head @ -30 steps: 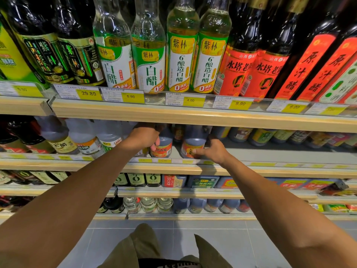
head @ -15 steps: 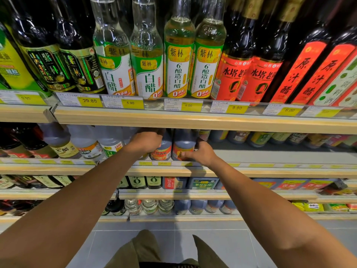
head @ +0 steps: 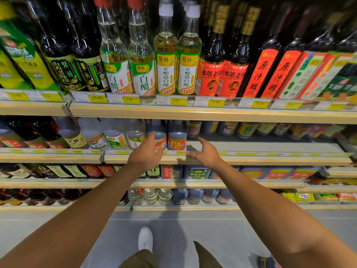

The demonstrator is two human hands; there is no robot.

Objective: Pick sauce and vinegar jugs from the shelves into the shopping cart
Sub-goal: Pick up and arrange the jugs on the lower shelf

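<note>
Two bare arms are extended toward the second shelf (head: 231,160). The left hand (head: 146,151) is held open, fingers spread, in front of the left dark jug (head: 157,132); contact cannot be confirmed. The right hand (head: 205,151) is also open, palm turned inward, just right of the right dark jug (head: 176,138), over the shelf edge and apart from the jug. Nothing is held in either grip. Both jugs are seen upright, side by side, at the front of the shelf, beside pale vinegar jugs (head: 114,135) to the left. The cart is not in view. The step is judged to be the reach, with no jug yet taken. Next, each grip would need to be closed around a jug body or handle, and the jugs drawn forward clear of the upper shelf (head: 193,113).
</note>
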